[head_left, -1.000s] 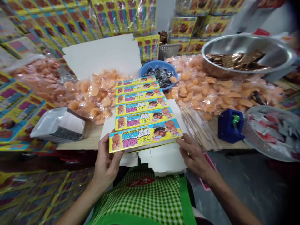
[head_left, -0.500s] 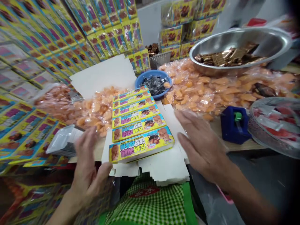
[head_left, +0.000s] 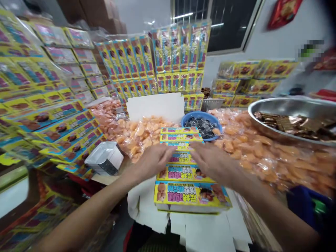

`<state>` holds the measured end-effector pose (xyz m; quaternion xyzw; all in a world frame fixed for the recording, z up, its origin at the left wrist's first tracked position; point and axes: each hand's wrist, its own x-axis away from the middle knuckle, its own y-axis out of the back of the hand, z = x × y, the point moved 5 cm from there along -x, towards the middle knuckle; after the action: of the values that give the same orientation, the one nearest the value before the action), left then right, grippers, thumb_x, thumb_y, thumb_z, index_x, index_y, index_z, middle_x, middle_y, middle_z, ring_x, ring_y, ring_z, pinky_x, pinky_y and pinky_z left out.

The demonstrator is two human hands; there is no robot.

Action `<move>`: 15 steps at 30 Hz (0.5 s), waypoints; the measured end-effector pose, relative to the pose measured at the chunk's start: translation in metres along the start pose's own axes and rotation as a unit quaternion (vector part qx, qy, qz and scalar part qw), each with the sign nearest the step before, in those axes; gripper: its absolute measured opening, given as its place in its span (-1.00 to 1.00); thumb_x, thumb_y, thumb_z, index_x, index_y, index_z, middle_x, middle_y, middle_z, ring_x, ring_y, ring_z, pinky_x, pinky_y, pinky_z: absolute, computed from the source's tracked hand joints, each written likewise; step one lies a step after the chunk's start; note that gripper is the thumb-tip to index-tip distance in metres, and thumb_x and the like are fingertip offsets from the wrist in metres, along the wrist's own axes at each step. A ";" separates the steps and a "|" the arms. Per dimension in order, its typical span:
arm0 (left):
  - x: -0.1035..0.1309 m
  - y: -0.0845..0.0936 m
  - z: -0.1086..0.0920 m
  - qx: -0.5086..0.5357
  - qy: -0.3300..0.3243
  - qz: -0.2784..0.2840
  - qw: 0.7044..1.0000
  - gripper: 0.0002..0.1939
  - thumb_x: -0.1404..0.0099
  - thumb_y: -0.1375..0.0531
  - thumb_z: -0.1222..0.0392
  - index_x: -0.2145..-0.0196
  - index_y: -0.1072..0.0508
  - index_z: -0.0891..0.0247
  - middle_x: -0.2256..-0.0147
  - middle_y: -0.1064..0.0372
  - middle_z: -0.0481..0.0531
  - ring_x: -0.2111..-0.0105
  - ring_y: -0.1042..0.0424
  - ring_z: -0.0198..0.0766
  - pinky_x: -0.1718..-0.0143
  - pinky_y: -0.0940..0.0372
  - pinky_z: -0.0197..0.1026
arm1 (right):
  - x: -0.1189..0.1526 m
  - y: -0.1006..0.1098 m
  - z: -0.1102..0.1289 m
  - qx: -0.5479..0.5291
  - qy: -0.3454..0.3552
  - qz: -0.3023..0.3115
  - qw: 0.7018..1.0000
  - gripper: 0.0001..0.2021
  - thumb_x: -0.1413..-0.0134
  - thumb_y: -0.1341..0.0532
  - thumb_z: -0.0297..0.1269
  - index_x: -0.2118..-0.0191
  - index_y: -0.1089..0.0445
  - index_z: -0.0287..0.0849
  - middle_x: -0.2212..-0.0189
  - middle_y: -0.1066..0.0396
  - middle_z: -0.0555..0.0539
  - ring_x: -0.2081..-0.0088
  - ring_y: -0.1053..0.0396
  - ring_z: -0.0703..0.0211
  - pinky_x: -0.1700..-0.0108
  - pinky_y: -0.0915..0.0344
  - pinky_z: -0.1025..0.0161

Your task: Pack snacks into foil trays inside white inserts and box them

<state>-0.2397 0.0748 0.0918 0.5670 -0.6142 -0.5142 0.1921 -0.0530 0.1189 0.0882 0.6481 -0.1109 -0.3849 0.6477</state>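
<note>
The item in hand is 1 row of printed cartons (head_left: 193, 196), at the centre of the view, lying on white cardboard (head_left: 210, 225) at the near side of the work surface. At least 5 cartons are visible, set in file away from the person. The nearest shows a glossy yellow face with a blue band, large magenta and blue characters, brown figures at both ends and a pale lower side.

The left hand (head_left: 157, 159) and right hand (head_left: 210, 162) are over the middle of the row, 1 from each side, fingers extended and fingertips facing each other. Neither is closed round a carton; whether they press on the faces cannot be told.

Materials: the cardboard is matt with notched edges. A white board (head_left: 156, 106) leans behind loose orange pieces (head_left: 141, 129) in crinkled clear film. A round blue plastic bowl (head_left: 183, 120) holds shiny black packets (head_left: 201, 126). To the right, a wide polished metal basin (head_left: 252, 118) contains copper-coloured foil packets (head_left: 291, 122). To the left stand nested, thin-walled clear trays (head_left: 103, 159). Film-wrapped carton packs (head_left: 181, 49) form rectangular stacks at the rear.
</note>
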 end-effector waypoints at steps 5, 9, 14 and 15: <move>-0.050 -0.004 0.051 -0.082 0.054 0.025 0.995 -0.53 -0.49 0.01 -0.03 -0.14 -0.37 0.35 -0.28 -0.25 0.35 -0.32 -0.21 0.11 -0.28 -0.19 0.13 | -0.067 -0.036 -0.047 0.001 -0.017 -0.073 0.997 -0.34 -0.43 0.18 0.00 -0.34 -0.20 -0.41 -0.35 -0.18 -0.40 -0.42 -0.04 -0.28 -0.38 -0.08 -0.31; -0.041 -0.020 0.058 -0.102 0.038 0.070 0.992 -0.50 -0.55 0.15 -0.03 -0.16 -0.32 0.37 -0.28 -0.23 0.35 -0.29 -0.24 0.05 -0.29 -0.18 0.07 | -0.060 -0.087 -0.068 0.031 -0.016 -0.055 0.998 -0.33 -0.41 0.18 -0.04 -0.32 -0.22 -0.49 -0.33 -0.18 -0.49 -0.39 -0.10 -0.29 -0.37 -0.09 -0.28; -0.048 -0.021 0.060 -0.072 0.071 0.020 0.995 -0.62 -0.51 0.06 0.02 0.03 -0.40 0.33 -0.04 -0.40 0.28 -0.07 -0.39 0.04 -0.16 -0.30 0.10 | -0.049 -0.078 -0.076 0.024 0.005 -0.100 0.995 -0.40 -0.42 0.12 -0.04 -0.21 -0.37 -0.42 -0.19 -0.36 -0.49 -0.27 -0.30 -0.30 -0.27 -0.26 -0.28; -0.048 -0.022 0.061 -0.040 0.077 0.003 0.996 -0.64 -0.50 0.04 0.01 0.04 -0.40 0.31 -0.02 -0.41 0.26 -0.06 -0.39 0.02 -0.17 -0.30 0.09 | -0.056 -0.071 -0.068 0.003 0.052 -0.115 0.992 -0.46 -0.43 0.07 -0.03 -0.18 -0.41 -0.33 -0.15 -0.41 -0.43 -0.22 -0.36 -0.25 -0.23 -0.31 -0.26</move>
<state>-0.2653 0.1472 0.0654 0.5953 -0.5778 -0.4925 0.2632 -0.0722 0.2162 0.0334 0.6777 -0.0031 -0.4219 0.6022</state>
